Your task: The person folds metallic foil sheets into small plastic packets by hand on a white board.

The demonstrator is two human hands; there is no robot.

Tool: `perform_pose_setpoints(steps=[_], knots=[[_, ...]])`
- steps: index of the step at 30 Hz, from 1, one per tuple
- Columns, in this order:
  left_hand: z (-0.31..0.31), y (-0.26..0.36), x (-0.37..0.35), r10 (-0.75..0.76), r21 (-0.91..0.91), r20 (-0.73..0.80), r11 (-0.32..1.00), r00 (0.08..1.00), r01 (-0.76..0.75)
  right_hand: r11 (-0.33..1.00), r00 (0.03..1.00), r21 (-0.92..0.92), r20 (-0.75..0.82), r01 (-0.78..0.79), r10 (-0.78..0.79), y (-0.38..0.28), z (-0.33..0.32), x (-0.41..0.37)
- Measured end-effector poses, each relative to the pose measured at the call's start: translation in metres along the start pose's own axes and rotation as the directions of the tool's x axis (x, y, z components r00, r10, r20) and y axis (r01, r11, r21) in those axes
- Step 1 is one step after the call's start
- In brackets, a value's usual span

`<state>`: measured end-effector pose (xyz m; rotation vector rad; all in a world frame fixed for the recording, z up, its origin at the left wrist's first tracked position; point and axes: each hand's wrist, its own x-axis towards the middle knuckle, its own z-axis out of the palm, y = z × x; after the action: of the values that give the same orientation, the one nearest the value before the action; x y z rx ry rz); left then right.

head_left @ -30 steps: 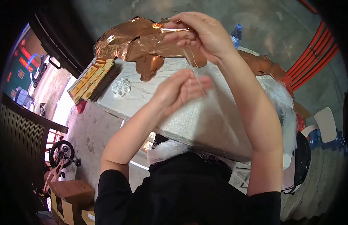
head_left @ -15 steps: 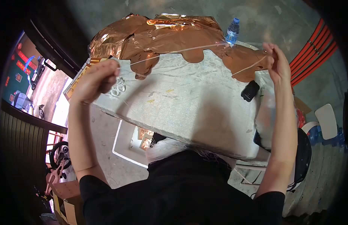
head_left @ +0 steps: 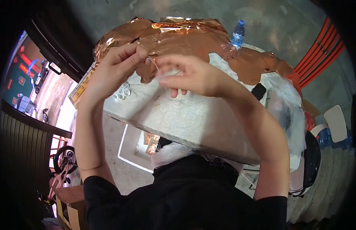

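Observation:
A thin white cord (head_left: 154,64) runs between my two hands above the table's left half. My left hand (head_left: 118,69) pinches one part of it between thumb and forefinger. My right hand (head_left: 189,74) is close beside it, loosely curled, with the cord reaching in at its thumb and fingertips. Below my left hand, several clear rings or a coil (head_left: 123,92) lie on the pale, woven-looking tabletop (head_left: 181,119). Behind both hands spreads a shiny copper-coloured foil sheet (head_left: 185,40) with rounded lobes along its near edge.
A water bottle (head_left: 238,34) stands at the table's far edge. A small black object (head_left: 258,91) lies at the right, partly behind my right forearm, near white fibres (head_left: 289,99). Red pipes (head_left: 320,50) are beyond. A white box (head_left: 126,153) sits below the near edge.
My right hand has swung left from the far right side to beside my left hand. My left hand has moved a little right and up. The cord, earlier stretched wide, is now short between them.

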<state>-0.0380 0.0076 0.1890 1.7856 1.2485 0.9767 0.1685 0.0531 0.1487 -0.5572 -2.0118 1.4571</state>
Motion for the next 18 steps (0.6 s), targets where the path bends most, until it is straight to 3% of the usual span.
perform_pose_setpoints(steps=[1,6,8,9,10,12,14,15,16,17,18], knots=[[0.000,-0.004,0.000,-0.057,-0.023,-0.030,0.998,0.998,0.056,0.998,0.984,0.044,0.171,-0.054,0.046,0.003,0.001,0.005],[-0.007,-0.086,-0.008,-0.134,0.120,-0.238,0.979,0.962,0.166,0.978,0.971,0.040,0.133,-0.205,0.198,-0.023,-0.026,-0.026],[-0.002,-0.120,-0.008,0.200,0.424,-0.321,0.905,0.926,-0.049,0.969,0.968,0.064,0.098,-0.237,0.230,-0.028,-0.038,-0.035],[0.006,-0.107,-0.013,-0.042,0.422,-0.217,0.897,0.975,0.132,0.978,0.982,0.097,0.051,-0.186,0.182,-0.028,-0.045,-0.039],[0.009,-0.115,-0.012,-0.126,0.402,-0.042,0.906,0.991,0.132,0.983,0.991,0.128,0.002,-0.135,0.136,-0.029,-0.049,-0.041],[0.029,-0.109,-0.005,0.188,0.539,-0.028,0.830,0.982,-0.144,0.983,0.992,0.132,-0.017,-0.125,0.128,-0.028,-0.047,-0.041],[0.055,-0.084,0.010,0.224,0.043,-0.165,0.975,0.961,-0.220,0.967,0.989,0.213,-0.021,-0.141,0.149,-0.031,-0.036,-0.036],[0.071,-0.070,0.015,0.206,-0.344,-0.136,0.907,0.969,-0.241,0.968,0.989,0.209,-0.021,-0.140,0.148,-0.028,-0.034,-0.032],[0.088,-0.055,0.017,0.200,-0.678,-0.101,0.704,0.975,-0.214,0.933,0.989,0.340,-0.042,-0.120,0.143,-0.021,-0.033,-0.028],[0.109,-0.039,0.018,0.146,-0.806,-0.062,0.576,0.987,-0.136,0.880,0.988,0.465,-0.062,-0.095,0.139,-0.013,-0.032,-0.024],[0.122,-0.030,0.016,0.101,-0.904,-0.011,0.424,0.995,-0.053,0.882,0.989,0.462,-0.061,-0.094,0.137,-0.008,-0.032,-0.024]])
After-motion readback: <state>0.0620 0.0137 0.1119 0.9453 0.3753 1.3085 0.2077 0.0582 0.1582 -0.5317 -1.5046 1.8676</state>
